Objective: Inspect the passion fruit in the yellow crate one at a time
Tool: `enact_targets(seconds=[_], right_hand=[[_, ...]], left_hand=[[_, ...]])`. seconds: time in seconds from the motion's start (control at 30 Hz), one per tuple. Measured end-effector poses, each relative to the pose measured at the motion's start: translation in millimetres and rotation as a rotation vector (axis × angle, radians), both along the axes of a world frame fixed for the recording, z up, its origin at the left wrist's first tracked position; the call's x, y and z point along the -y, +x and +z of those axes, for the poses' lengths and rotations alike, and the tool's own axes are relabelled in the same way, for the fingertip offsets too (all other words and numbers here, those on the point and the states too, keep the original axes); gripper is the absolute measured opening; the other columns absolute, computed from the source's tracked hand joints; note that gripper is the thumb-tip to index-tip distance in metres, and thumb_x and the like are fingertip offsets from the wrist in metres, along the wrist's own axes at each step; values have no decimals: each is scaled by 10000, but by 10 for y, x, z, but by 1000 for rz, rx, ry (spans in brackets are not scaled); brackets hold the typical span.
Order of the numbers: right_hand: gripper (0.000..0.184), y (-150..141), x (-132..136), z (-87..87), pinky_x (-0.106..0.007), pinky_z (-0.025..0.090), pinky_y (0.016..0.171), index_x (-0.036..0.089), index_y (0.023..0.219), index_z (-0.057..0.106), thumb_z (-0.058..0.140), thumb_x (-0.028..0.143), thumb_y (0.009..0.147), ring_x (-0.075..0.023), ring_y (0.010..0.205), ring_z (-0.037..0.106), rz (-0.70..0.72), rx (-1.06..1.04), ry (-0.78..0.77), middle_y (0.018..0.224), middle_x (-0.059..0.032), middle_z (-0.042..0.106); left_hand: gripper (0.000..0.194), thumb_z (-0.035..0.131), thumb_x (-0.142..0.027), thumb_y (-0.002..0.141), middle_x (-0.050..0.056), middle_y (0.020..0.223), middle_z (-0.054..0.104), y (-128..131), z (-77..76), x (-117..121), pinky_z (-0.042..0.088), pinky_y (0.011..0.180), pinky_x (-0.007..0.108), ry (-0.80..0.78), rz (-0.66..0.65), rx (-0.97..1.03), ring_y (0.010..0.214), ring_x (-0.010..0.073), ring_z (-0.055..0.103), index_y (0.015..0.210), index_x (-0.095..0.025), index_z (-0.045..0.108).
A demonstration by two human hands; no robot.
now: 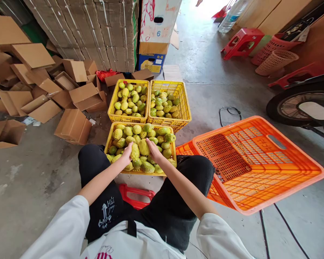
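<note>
A yellow crate (110, 138) full of yellow-green fruits sits on the floor right in front of my knees. My left hand (126, 154) reaches into its near middle, fingers curled around a fruit (134, 151). My right hand (153, 149) lies on the pile just to the right, fingers bent over the fruits beside a large fruit (144, 146). Two more yellow crates (112, 108) (185, 104) with similar fruits stand side by side behind the near one.
A big orange crate (259, 162) lies tilted at my right. Loose cardboard boxes (73, 126) litter the floor at left, below a tall stack of flat cartons (97, 32). A red stool (135, 196) is under me. A scooter wheel (299, 106) and red baskets stand at right.
</note>
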State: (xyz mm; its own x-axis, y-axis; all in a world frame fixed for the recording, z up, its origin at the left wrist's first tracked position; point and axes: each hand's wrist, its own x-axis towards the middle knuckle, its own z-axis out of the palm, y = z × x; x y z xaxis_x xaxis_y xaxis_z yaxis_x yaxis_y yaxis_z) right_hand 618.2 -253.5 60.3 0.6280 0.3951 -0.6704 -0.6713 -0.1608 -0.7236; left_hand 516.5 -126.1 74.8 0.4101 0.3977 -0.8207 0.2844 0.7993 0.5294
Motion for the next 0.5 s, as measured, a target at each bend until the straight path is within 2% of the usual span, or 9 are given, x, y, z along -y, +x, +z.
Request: enact_targets(seconds=[0.07, 0.13, 0.27, 0.37, 0.5], right_hand=[[517, 23, 8, 93, -479, 746, 1127, 349, 1020, 706, 1067, 673, 842, -382, 1366, 840, 20, 27, 53, 1133, -63, 875], [522, 20, 20, 166, -477, 761, 1103, 348, 1069, 731, 1082, 648, 825, -369, 1307, 864, 47, 50, 92, 1147, -59, 883], [582, -33, 60, 210, -445, 792, 966, 356, 1179, 711, 1120, 556, 817, -340, 1167, 881, 26, 90, 141, 1136, -37, 877], [663, -117, 129, 152, -401, 788, 951, 359, 1207, 674, 1141, 572, 787, -316, 1163, 879, 4, 131, 132, 1133, -16, 865], [697, -318, 263, 52, -390, 774, 1032, 358, 1216, 686, 1119, 665, 763, -307, 1237, 879, 43, 97, 135, 1166, -12, 863]], left_hand=[[216, 953, -390, 1161, 90, 1023, 874, 31, 114, 3, 788, 858, 399, -33, -27, 39, 1101, 345, 936, 1128, -292, 763], [298, 1073, -364, 1071, 105, 1028, 886, 19, 205, -17, 803, 901, 426, -33, -89, 113, 1115, 361, 931, 1129, -280, 793], [442, 1210, -288, 893, 98, 1007, 897, -64, 292, -83, 799, 928, 387, 78, -108, 135, 1040, 319, 929, 1094, -267, 817], [417, 1196, -315, 899, 71, 970, 901, -143, 324, -62, 796, 929, 342, 139, -43, 120, 1028, 297, 951, 1076, -251, 824], [419, 1143, -429, 971, 97, 1079, 959, -302, 337, 105, 839, 956, 416, 52, 43, 141, 1149, 360, 982, 1225, -226, 879]])
